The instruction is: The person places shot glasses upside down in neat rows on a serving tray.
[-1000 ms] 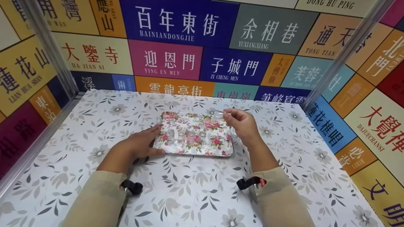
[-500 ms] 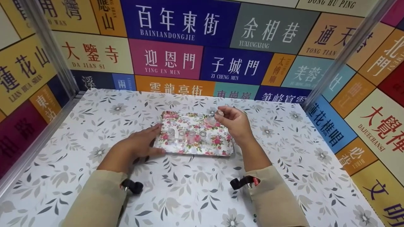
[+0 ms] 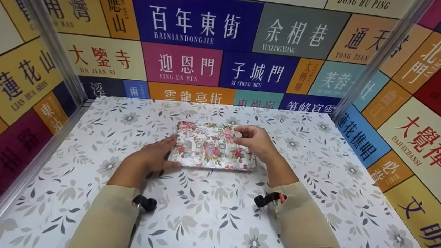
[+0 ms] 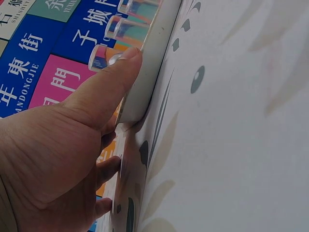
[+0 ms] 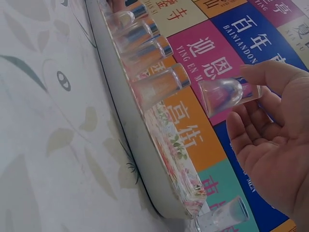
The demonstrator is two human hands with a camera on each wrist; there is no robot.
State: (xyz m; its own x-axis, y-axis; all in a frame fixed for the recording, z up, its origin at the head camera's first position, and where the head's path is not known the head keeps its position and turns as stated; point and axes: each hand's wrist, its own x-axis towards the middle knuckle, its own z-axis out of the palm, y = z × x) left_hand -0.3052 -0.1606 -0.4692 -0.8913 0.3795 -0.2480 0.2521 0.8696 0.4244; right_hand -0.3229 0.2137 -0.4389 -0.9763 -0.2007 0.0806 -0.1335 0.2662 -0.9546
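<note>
A shallow tray point(image 3: 206, 164) with a rose print lies on the table. Several small clear shot glasses point(image 3: 210, 148) stand on it in a row. My left hand point(image 3: 151, 155) is at the tray's left end, its thumb laid straight along the front corner and the other fingers beside the left edge. Over the tray's right part, my right hand point(image 3: 256, 139) pinches another clear shot glass point(image 5: 222, 94) between thumb and fingertips. In the right wrist view this glass is apart from the tray, its wide end turned down toward it and its thick base at the fingers.
One more shot glass point(image 5: 223, 216) stands past the tray's right end in the right wrist view. A white leaf-patterned cloth point(image 3: 200, 206) covers the table. Colourful sign-covered walls point(image 3: 193, 24) and clear corner posts point(image 3: 373, 51) enclose its back and sides.
My right hand has moved from the tray's right edge leftward over the tray, turning the shot glass on the way, then lowered slightly. The left hand and tray have stayed in place.
</note>
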